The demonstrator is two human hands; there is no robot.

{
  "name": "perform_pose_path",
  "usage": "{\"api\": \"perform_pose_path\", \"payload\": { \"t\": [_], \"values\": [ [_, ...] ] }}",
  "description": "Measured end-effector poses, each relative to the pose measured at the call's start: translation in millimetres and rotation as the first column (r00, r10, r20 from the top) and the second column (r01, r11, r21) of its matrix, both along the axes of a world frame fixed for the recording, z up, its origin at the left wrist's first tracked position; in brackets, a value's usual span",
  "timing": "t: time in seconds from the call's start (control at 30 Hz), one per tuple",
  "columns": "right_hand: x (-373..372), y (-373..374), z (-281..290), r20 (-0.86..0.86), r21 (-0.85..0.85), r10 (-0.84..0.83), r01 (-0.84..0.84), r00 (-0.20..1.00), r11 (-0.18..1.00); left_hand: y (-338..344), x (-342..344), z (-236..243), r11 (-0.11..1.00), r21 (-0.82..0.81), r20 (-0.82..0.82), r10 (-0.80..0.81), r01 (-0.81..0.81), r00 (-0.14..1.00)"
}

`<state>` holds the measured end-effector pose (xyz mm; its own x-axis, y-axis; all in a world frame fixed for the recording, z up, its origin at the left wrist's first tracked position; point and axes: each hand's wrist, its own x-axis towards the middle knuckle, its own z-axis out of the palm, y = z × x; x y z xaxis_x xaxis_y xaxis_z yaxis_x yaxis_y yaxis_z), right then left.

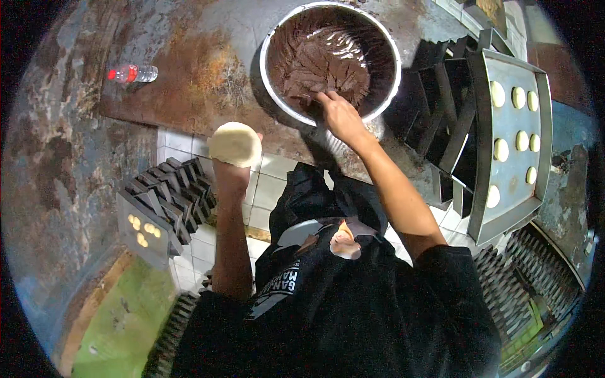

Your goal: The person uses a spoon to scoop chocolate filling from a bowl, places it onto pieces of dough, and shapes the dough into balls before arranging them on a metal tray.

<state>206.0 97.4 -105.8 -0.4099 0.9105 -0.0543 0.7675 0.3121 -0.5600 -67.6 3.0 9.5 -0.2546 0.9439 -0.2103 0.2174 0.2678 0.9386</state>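
A flat, pale round of dough [236, 144] rests on my left hand [232, 178]. It covers most of the palm and fingers, with a fingertip showing at its right edge. My right hand [343, 118] reaches over the near rim of a large round metal bowl [396, 79]. Thick dark brown paste, like chocolate filling [321, 63], coats the bowl's inside and lies heaped in it. The fingers of that hand are drawn together at the paste's near side; what they grip, if anything, I cannot make out.
A stained table [201, 69] holds the bowl and a plastic bottle [133, 74] with a red cap. At right, a metal tray [509, 160] with several dough rounds tops stacked trays. Another tray stack [142, 220] with small dough pieces stands at lower left.
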Motion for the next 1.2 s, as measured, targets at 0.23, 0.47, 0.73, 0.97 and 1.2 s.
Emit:
{"api": "perform_pose_path", "payload": {
  "t": [0.23, 0.47, 0.73, 0.97, 1.2],
  "values": [
    [-22, 15, -49, 0.089, -0.245, -0.029, 0.05, 0.996, 0.968, 2, -15, -3, 0.996, -0.002, -0.234, -0.086, 0.088, 0.968],
    [-2, 44, -22, -0.464, -0.737, -0.233, -0.227, 0.855, 0.637, 4, -18, -3, 0.997, -0.019, -0.269, -0.078, 0.076, 0.96],
    [-50, 34, -39, 0.015, -0.399, -0.14, 0.135, 0.99, 0.907, 11, -11, 4, 0.992, 0.022, -0.336, -0.111, 0.125, 0.935],
    [-28, 37, 4, -0.362, -0.741, -0.334, -0.05, 0.87, 0.67, 16, -12, -3, 0.991, -0.022, -0.338, -0.13, 0.131, 0.932],
    [-28, -23, 160, -0.464, -0.131, 0.055, -0.129, 0.884, 0.983, 46, 23, 4, 0.969, 0.038, -0.13, -0.236, 0.243, 0.963]
  ]
}}
